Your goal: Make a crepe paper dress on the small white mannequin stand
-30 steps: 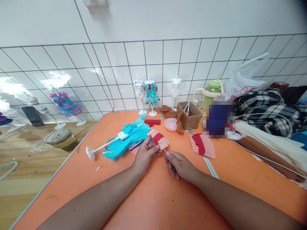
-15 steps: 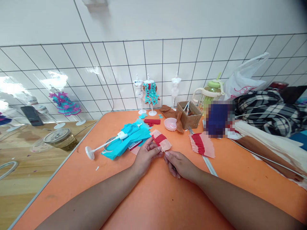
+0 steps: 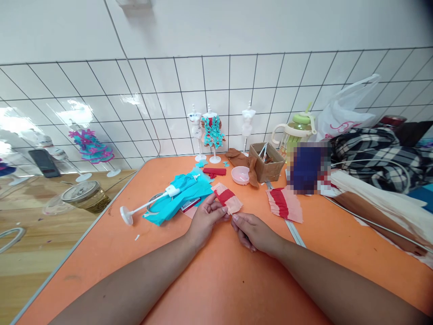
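Observation:
My left hand (image 3: pixel 207 222) is closed on a small pink piece of crepe paper (image 3: pixel 233 206) with a red band across it, held just above the orange table. My right hand (image 3: pixel 253 231) pinches at the paper's lower edge, thumb against curled fingers. Whatever lies in that pinch is too small to make out. A similar pink piece with a gathered red band (image 3: pixel 280 203) lies to the right of my hands. Left of them, turquoise crepe paper (image 3: pixel 199 189) lies around a toppled white dress-form stand (image 3: pixel 127 215).
Behind my hands are a pink bowl (image 3: pixel 240 175), folded red paper (image 3: pixel 215 172), a cardboard box (image 3: pixel 270 169) and brown paper (image 3: pixel 237 158). Small dress forms, including one dressed in turquoise and red (image 3: pixel 214 133), stand by the wall. A jar (image 3: pixel 86 197) is at left, a bottle (image 3: pixel 299 128) at right.

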A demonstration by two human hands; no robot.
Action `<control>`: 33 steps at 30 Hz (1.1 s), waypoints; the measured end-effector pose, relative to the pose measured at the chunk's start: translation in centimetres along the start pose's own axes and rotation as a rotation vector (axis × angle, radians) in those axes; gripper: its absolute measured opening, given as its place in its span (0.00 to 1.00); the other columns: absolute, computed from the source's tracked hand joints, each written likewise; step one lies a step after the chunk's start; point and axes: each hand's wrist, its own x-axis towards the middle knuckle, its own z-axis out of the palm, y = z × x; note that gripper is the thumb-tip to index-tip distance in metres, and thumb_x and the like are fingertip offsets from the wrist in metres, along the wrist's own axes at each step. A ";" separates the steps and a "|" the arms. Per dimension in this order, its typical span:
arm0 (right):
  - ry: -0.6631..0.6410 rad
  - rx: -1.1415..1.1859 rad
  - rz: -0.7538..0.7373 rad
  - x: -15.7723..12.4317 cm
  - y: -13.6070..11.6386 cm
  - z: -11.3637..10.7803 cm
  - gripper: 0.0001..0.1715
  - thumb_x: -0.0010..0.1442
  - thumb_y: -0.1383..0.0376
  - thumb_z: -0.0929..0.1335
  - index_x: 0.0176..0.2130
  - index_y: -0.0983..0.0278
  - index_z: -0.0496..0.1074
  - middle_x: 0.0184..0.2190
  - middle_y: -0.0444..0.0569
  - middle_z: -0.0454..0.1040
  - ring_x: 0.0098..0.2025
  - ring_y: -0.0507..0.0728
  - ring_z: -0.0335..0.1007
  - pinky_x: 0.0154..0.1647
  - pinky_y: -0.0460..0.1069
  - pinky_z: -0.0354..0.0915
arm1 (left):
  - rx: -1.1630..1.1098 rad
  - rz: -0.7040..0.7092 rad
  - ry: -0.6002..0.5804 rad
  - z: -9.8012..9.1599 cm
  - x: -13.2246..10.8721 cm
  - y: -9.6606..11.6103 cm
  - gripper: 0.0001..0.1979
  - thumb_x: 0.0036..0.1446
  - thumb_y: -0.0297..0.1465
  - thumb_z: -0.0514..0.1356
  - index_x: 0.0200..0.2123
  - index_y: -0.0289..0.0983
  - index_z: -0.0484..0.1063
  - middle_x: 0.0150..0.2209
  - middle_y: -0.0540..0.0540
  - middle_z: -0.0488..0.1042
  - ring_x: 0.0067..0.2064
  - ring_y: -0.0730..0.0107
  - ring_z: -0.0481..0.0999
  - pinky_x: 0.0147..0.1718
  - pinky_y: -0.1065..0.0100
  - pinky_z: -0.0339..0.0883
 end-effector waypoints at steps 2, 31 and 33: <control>-0.004 -0.006 0.005 0.0 0.0 0.0 0.25 0.64 0.44 0.56 0.29 0.61 0.57 0.10 0.34 0.59 0.09 0.46 0.47 0.10 0.42 0.46 | 0.002 0.003 -0.005 -0.1 0.0 0.0 0.25 0.45 0.33 0.70 0.48 0.37 0.70 0.29 0.49 0.75 0.30 0.71 0.75 0.34 0.69 0.68; 0.067 -0.544 -0.102 -0.9 -1.1 -0.3 0.22 0.65 0.50 0.60 0.28 0.62 0.62 0.18 0.40 0.64 0.20 0.50 0.57 0.22 0.45 0.49 | -0.020 0.050 0.053 -1.0 0.7 -0.1 0.33 0.46 0.32 0.70 0.57 0.41 0.65 0.30 0.52 0.74 0.30 0.73 0.74 0.34 0.70 0.70; 0.146 -0.847 -0.150 -1.2 -1.4 -0.6 0.18 0.63 0.52 0.63 0.29 0.62 0.67 0.23 0.44 0.69 0.25 0.52 0.61 0.25 0.47 0.49 | -0.029 0.044 0.051 -1.3 0.9 -0.1 0.34 0.47 0.31 0.69 0.58 0.41 0.65 0.30 0.52 0.74 0.30 0.73 0.74 0.34 0.70 0.70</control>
